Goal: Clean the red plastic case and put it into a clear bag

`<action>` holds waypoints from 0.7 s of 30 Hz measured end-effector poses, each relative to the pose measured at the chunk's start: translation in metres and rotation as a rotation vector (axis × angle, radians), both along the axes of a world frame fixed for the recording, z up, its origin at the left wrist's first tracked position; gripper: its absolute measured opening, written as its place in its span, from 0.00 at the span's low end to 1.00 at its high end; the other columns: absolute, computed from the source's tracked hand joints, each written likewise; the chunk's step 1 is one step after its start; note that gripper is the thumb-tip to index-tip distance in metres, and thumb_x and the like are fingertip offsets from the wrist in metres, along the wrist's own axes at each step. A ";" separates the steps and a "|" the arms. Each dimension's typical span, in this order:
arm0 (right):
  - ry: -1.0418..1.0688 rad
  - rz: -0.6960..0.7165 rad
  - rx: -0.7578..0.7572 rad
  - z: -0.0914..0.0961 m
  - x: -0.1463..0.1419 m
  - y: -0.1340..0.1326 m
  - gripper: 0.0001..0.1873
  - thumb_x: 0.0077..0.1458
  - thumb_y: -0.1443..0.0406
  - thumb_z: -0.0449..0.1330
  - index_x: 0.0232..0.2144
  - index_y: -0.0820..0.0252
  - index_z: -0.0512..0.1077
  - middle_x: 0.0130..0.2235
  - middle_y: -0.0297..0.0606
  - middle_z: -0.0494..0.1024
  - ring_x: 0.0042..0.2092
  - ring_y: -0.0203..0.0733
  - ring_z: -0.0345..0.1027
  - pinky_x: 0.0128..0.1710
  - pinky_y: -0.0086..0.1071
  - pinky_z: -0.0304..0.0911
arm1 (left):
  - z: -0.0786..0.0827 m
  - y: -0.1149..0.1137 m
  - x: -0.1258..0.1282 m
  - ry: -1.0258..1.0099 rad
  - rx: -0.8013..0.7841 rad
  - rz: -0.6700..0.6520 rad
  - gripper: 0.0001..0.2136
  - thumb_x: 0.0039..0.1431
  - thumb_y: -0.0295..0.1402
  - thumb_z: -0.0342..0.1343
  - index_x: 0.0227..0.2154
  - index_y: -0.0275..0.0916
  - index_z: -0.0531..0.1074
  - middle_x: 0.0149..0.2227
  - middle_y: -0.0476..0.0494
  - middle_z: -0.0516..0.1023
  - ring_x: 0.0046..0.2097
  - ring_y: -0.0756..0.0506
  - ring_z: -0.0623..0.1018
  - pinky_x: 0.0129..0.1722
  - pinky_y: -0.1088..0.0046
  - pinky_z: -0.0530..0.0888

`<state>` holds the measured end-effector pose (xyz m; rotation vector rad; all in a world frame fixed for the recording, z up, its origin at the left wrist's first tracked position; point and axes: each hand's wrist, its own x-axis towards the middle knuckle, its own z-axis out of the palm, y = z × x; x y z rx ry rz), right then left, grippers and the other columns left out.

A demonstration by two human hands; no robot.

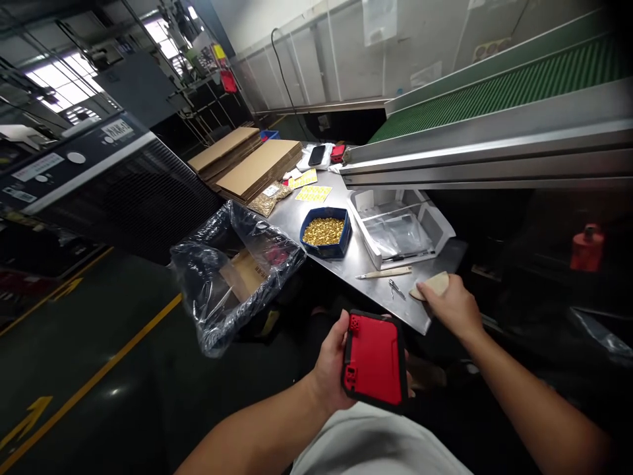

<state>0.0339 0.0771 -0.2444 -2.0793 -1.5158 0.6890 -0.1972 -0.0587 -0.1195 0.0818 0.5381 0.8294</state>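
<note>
My left hand [332,363] is wrapped around a red plastic part with a black rim [376,356], held above my lap with its flat red face up. At the table's near right corner, my right hand [452,305] grips a beige cloth-like piece [436,285], with fingers closed on its edge. Left of that piece lies a small metal nail clipper [397,289]. A thin knife-like tool with a pale handle [386,272] rests just beyond the clipper. Farther in stands a blue bin [326,251] full of small brass-coloured pieces [324,231].
A grey tray [366,231] holds clear plastic bags. A box lined with clear plastic [237,264] stands left of the metal table [346,267]. Cardboard stacks [262,165], yellow sticker sheets [314,193] and a phone [317,156] lie farther back. A green conveyor [494,99] slopes up rightward.
</note>
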 end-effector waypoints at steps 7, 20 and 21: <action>0.007 -0.068 0.107 0.021 -0.013 0.005 0.39 0.47 0.46 0.65 0.53 0.67 0.69 0.54 0.60 0.67 0.53 0.63 0.67 0.54 0.51 0.64 | 0.002 -0.006 -0.009 0.463 0.277 0.089 0.39 0.53 0.62 0.56 0.59 0.37 0.67 0.50 0.32 0.73 0.47 0.37 0.76 0.47 0.62 0.73; 1.006 0.457 -0.166 0.136 -0.070 -0.105 0.24 0.56 0.52 0.63 0.53 0.51 0.68 0.52 0.38 0.75 0.51 0.43 0.71 0.53 0.34 0.68 | -0.002 0.014 -0.031 1.035 1.088 0.210 0.47 0.42 0.52 0.72 0.63 0.43 0.60 0.53 0.34 0.70 0.51 0.35 0.74 0.55 0.56 0.72; 1.018 0.435 -0.182 0.136 -0.070 -0.104 0.23 0.58 0.51 0.61 0.52 0.52 0.69 0.51 0.39 0.76 0.50 0.42 0.71 0.52 0.34 0.69 | -0.003 0.013 -0.031 1.038 1.097 0.217 0.47 0.42 0.52 0.72 0.63 0.42 0.60 0.53 0.34 0.70 0.51 0.35 0.74 0.55 0.56 0.72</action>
